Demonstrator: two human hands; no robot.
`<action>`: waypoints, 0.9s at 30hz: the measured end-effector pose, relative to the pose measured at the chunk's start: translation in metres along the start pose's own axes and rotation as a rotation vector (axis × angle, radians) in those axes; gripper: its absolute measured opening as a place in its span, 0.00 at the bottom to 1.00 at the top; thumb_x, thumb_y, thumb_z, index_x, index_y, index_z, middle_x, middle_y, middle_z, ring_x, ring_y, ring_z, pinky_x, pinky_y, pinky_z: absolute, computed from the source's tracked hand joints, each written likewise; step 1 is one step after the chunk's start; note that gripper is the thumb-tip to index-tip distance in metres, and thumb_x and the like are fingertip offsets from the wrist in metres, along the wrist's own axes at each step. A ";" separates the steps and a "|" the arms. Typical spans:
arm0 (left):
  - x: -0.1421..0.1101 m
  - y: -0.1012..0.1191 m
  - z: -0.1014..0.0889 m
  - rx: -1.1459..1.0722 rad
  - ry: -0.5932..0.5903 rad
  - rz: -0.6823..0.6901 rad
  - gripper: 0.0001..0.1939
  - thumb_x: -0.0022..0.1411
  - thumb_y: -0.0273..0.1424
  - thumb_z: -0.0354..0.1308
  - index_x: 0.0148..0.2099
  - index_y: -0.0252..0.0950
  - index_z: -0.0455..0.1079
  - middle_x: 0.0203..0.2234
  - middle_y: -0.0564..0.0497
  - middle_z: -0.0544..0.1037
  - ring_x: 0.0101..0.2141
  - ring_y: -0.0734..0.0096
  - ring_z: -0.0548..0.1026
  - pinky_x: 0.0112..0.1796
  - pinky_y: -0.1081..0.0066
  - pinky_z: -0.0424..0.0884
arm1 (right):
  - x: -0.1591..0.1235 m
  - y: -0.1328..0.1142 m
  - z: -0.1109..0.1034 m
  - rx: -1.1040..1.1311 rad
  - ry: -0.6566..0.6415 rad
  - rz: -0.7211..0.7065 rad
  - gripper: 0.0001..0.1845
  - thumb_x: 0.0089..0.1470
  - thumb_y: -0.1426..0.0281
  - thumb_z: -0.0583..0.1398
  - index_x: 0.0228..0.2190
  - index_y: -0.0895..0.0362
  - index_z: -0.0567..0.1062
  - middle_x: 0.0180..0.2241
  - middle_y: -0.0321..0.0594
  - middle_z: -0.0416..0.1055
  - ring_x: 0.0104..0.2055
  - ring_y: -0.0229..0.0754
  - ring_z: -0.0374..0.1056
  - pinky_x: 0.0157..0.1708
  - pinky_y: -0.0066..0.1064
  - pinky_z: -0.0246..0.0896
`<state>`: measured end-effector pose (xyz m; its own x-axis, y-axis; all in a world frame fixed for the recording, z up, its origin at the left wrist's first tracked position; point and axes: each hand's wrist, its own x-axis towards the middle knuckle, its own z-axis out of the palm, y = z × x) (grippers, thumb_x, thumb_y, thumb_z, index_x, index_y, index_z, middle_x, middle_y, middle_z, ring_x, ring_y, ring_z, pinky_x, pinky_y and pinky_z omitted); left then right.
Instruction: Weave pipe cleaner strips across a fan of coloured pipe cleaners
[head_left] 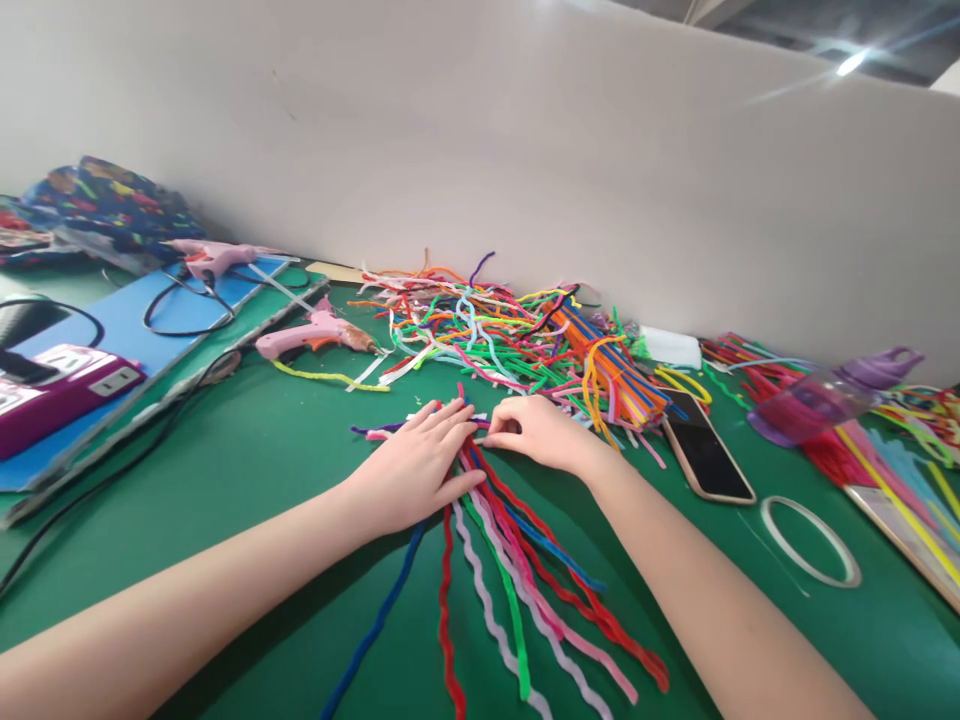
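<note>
A bundle of fuzzy pipe cleaners (512,545) fans out toward me on the green table, in red, pink, white, green and blue, several of them wavy. My left hand (424,465) lies flat across its far end, fingers stretched out and pressing down. Purple and pink pipe cleaner ends (367,432) poke out left of those fingers. Close beside, my right hand (536,430) is closed in a pinch at the right of the gathered end. Something thin and pale shows at its fingertips, too small to name.
A tangled heap of pipe cleaners (465,320) lies along the grey partition (480,150). Leftward are two pink glue guns (319,333), cords and a purple power strip (71,390). At right are a phone (709,450), a tape ring (810,540) and a purple bottle (829,400).
</note>
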<state>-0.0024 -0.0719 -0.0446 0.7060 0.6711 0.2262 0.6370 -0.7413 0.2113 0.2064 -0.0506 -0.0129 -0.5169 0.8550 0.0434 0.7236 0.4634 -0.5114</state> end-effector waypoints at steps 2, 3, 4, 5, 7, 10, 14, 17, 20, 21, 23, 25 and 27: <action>-0.005 0.001 0.000 0.007 -0.009 0.007 0.31 0.66 0.50 0.43 0.62 0.35 0.59 0.63 0.40 0.58 0.64 0.56 0.52 0.62 0.51 0.51 | 0.000 0.000 0.000 0.018 -0.001 0.007 0.06 0.52 0.70 0.63 0.26 0.58 0.76 0.27 0.36 0.74 0.30 0.36 0.68 0.32 0.27 0.58; -0.007 0.001 0.000 0.011 -0.019 0.014 0.31 0.66 0.50 0.42 0.62 0.37 0.59 0.64 0.41 0.56 0.65 0.56 0.51 0.62 0.51 0.52 | 0.001 0.000 -0.001 0.029 -0.006 0.011 0.05 0.52 0.70 0.63 0.26 0.58 0.76 0.27 0.36 0.74 0.30 0.36 0.68 0.33 0.27 0.58; -0.009 -0.001 0.000 0.016 -0.033 0.025 0.30 0.66 0.50 0.41 0.63 0.39 0.58 0.65 0.42 0.54 0.65 0.56 0.50 0.62 0.52 0.52 | 0.001 -0.001 -0.001 0.043 -0.015 0.019 0.05 0.52 0.71 0.63 0.27 0.58 0.76 0.27 0.36 0.74 0.31 0.36 0.68 0.33 0.27 0.59; -0.011 -0.003 -0.001 0.022 -0.050 0.039 0.30 0.67 0.50 0.41 0.64 0.40 0.57 0.66 0.43 0.53 0.65 0.56 0.49 0.62 0.53 0.52 | 0.001 -0.001 -0.002 0.057 -0.027 0.030 0.04 0.52 0.71 0.63 0.27 0.58 0.77 0.28 0.36 0.75 0.31 0.36 0.68 0.33 0.27 0.59; -0.013 -0.008 -0.001 0.030 -0.081 0.077 0.30 0.66 0.50 0.41 0.65 0.44 0.54 0.66 0.45 0.50 0.65 0.56 0.48 0.62 0.54 0.52 | 0.001 -0.001 -0.003 0.078 -0.048 0.053 0.03 0.53 0.72 0.62 0.29 0.59 0.77 0.29 0.36 0.75 0.31 0.36 0.69 0.34 0.27 0.59; -0.014 -0.015 -0.001 0.043 -0.102 0.130 0.29 0.66 0.49 0.42 0.67 0.50 0.50 0.67 0.48 0.46 0.66 0.55 0.46 0.62 0.53 0.51 | 0.000 -0.001 -0.003 0.076 -0.056 0.050 0.04 0.54 0.73 0.61 0.31 0.59 0.77 0.29 0.36 0.74 0.30 0.35 0.68 0.33 0.26 0.59; -0.014 -0.019 0.001 0.070 -0.090 0.143 0.29 0.65 0.50 0.44 0.66 0.53 0.49 0.68 0.48 0.42 0.66 0.52 0.44 0.62 0.51 0.49 | 0.000 -0.002 0.000 -0.051 -0.008 -0.073 0.05 0.54 0.75 0.61 0.33 0.58 0.78 0.32 0.37 0.74 0.34 0.36 0.67 0.36 0.26 0.59; -0.014 -0.019 0.000 0.080 -0.080 0.145 0.29 0.65 0.51 0.45 0.66 0.54 0.49 0.68 0.49 0.41 0.66 0.52 0.44 0.62 0.50 0.50 | 0.000 -0.003 0.004 -0.129 0.034 -0.125 0.04 0.55 0.73 0.61 0.33 0.57 0.78 0.35 0.38 0.73 0.37 0.37 0.67 0.38 0.27 0.59; -0.014 -0.020 -0.003 0.092 -0.094 0.157 0.30 0.64 0.51 0.45 0.66 0.54 0.49 0.68 0.49 0.41 0.66 0.52 0.44 0.62 0.51 0.50 | 0.001 -0.003 0.008 -0.144 0.056 -0.161 0.05 0.56 0.71 0.61 0.34 0.57 0.78 0.35 0.39 0.73 0.38 0.37 0.68 0.39 0.27 0.59; -0.014 -0.021 -0.004 0.097 -0.104 0.165 0.30 0.64 0.52 0.45 0.66 0.54 0.49 0.68 0.49 0.42 0.66 0.53 0.44 0.62 0.50 0.49 | 0.001 -0.004 0.009 -0.148 0.059 -0.172 0.05 0.56 0.71 0.61 0.33 0.57 0.78 0.35 0.39 0.73 0.38 0.37 0.68 0.40 0.27 0.59; -0.013 -0.022 -0.006 0.102 -0.119 0.185 0.30 0.64 0.52 0.44 0.66 0.54 0.50 0.68 0.49 0.43 0.66 0.53 0.44 0.62 0.50 0.48 | 0.002 -0.005 0.011 -0.167 0.067 -0.176 0.05 0.56 0.71 0.60 0.32 0.57 0.78 0.35 0.39 0.73 0.38 0.37 0.68 0.40 0.27 0.59; -0.013 -0.023 -0.007 0.098 -0.120 0.199 0.30 0.64 0.51 0.44 0.66 0.54 0.50 0.67 0.48 0.44 0.65 0.53 0.45 0.62 0.49 0.48 | 0.003 -0.007 0.013 -0.200 0.080 -0.160 0.06 0.56 0.72 0.60 0.31 0.58 0.78 0.33 0.39 0.73 0.37 0.37 0.68 0.40 0.27 0.58; -0.013 -0.023 -0.008 0.093 -0.110 0.204 0.29 0.64 0.51 0.45 0.65 0.53 0.52 0.67 0.48 0.46 0.65 0.53 0.46 0.61 0.49 0.49 | 0.005 -0.010 0.015 -0.245 0.095 -0.135 0.07 0.56 0.72 0.59 0.30 0.58 0.78 0.32 0.38 0.74 0.37 0.37 0.68 0.41 0.28 0.58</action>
<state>-0.0285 -0.0630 -0.0445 0.8491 0.5068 0.1488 0.5002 -0.8620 0.0822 0.1900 -0.0547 -0.0202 -0.5796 0.7941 0.1830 0.7457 0.6074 -0.2738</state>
